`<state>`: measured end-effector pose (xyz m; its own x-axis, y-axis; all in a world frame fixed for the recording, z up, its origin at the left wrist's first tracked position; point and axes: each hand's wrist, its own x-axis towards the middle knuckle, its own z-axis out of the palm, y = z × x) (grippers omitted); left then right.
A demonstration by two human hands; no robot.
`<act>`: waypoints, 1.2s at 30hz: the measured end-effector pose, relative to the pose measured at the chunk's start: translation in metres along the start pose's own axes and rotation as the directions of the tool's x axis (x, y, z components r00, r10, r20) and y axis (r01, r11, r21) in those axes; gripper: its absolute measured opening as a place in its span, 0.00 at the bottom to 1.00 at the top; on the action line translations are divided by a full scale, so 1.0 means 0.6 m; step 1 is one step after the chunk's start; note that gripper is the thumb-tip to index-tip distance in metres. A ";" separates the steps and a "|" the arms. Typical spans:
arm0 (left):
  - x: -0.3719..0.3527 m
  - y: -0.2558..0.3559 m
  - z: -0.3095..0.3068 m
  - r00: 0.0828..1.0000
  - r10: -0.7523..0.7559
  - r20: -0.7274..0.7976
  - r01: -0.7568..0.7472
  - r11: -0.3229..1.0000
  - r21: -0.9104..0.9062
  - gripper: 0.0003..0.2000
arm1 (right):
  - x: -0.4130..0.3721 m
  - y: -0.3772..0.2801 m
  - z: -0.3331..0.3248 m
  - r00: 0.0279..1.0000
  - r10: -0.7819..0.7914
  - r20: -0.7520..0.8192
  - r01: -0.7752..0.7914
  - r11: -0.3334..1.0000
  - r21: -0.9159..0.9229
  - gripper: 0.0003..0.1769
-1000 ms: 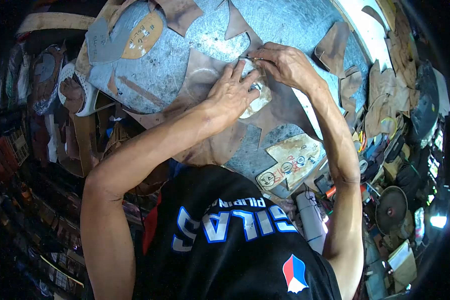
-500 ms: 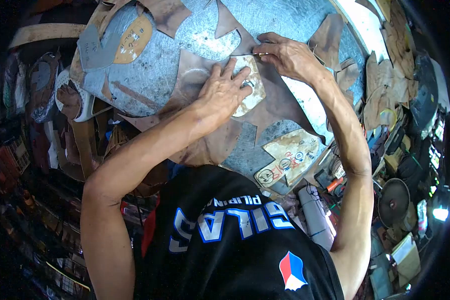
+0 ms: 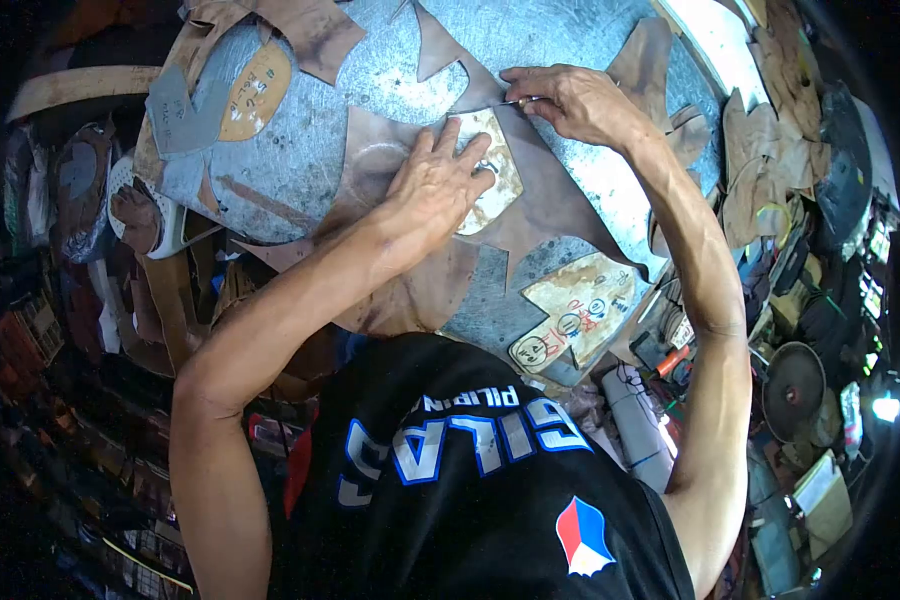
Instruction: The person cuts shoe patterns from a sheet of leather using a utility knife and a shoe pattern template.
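Holding a blade [image 3: 511, 101], right hand [image 3: 570, 100] sits beside template [image 3: 501, 168] under left hand [image 3: 430, 188].

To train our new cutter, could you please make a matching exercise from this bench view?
1 left hand
2 right hand
3 pale template
4 grey pattern

A pinned down on brown leather
B grips a thin tool
C presses the template flat
D on the metal table, far left

Pairs: 1-C, 2-B, 3-A, 4-D

The leather sheet [image 3: 560, 190] is dark brown, the pattern piece [image 3: 495, 185] on it cream with stains, the metal table [image 3: 300, 150] speckled grey.
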<state>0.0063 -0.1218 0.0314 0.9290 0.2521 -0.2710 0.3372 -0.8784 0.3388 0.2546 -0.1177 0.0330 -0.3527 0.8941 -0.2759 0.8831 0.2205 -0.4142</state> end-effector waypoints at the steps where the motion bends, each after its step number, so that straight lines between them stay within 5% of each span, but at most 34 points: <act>1: 0.004 -0.002 -0.001 1.000 0.013 -0.008 -0.013 1.000 0.008 0.17 | 0.000 0.002 -0.001 1.000 -0.015 -0.002 0.015 1.000 0.006 0.12; 8: 0.039 0.006 -0.014 0.996 -0.080 -0.039 0.081 0.996 0.036 0.38 | -0.002 0.020 0.012 0.996 -0.080 -0.027 0.080 0.997 0.015 0.12; 11: 0.060 0.001 -0.021 0.986 -0.147 0.084 0.140 0.987 0.080 0.52 | -0.012 0.006 0.009 0.996 -0.058 -0.075 0.055 0.998 -0.042 0.12; 15: 0.070 0.006 -0.022 0.980 -0.151 0.131 0.134 0.983 0.128 0.52 | -0.019 -0.005 -0.001 0.998 0.050 0.032 -0.050 0.999 -0.013 0.12; 22: 0.070 0.007 -0.024 0.980 -0.147 0.133 0.127 0.980 0.150 0.51 | -0.072 0.042 -0.011 0.985 -0.053 -0.166 0.042 0.997 -0.069 0.12; 26: 0.067 0.005 -0.041 0.978 -0.136 0.156 0.128 0.990 0.061 0.48 | -0.140 -0.040 -0.023 0.888 0.281 -0.365 -0.176 0.939 0.295 0.14; 28: 0.070 0.004 -0.051 0.980 -0.148 0.134 0.148 0.989 0.007 0.45 | -0.177 -0.094 0.027 0.761 0.478 -0.438 -0.230 0.831 0.506 0.17; 30: 0.074 -0.009 -0.057 0.978 -0.163 0.130 0.171 0.984 -0.053 0.42 | -0.208 -0.156 0.070 0.657 0.731 -0.183 -0.349 0.511 0.786 0.21; 32: 0.090 -0.055 -0.071 0.994 -0.084 -0.067 0.083 0.996 -0.019 0.35 | -0.223 -0.195 0.137 0.579 0.807 -0.115 -0.327 0.359 0.874 0.24; 36: 0.128 -0.131 -0.069 0.997 0.003 -0.077 0.004 0.996 0.093 0.28 | -0.224 -0.233 0.179 0.480 0.849 -0.220 -0.360 0.420 0.833 0.27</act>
<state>0.0577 -0.0167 0.0214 0.9391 0.2795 -0.1998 0.3250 -0.9112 0.2530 0.1452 -0.3105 0.0348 0.6488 0.7023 -0.2930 0.2399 -0.5541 -0.7971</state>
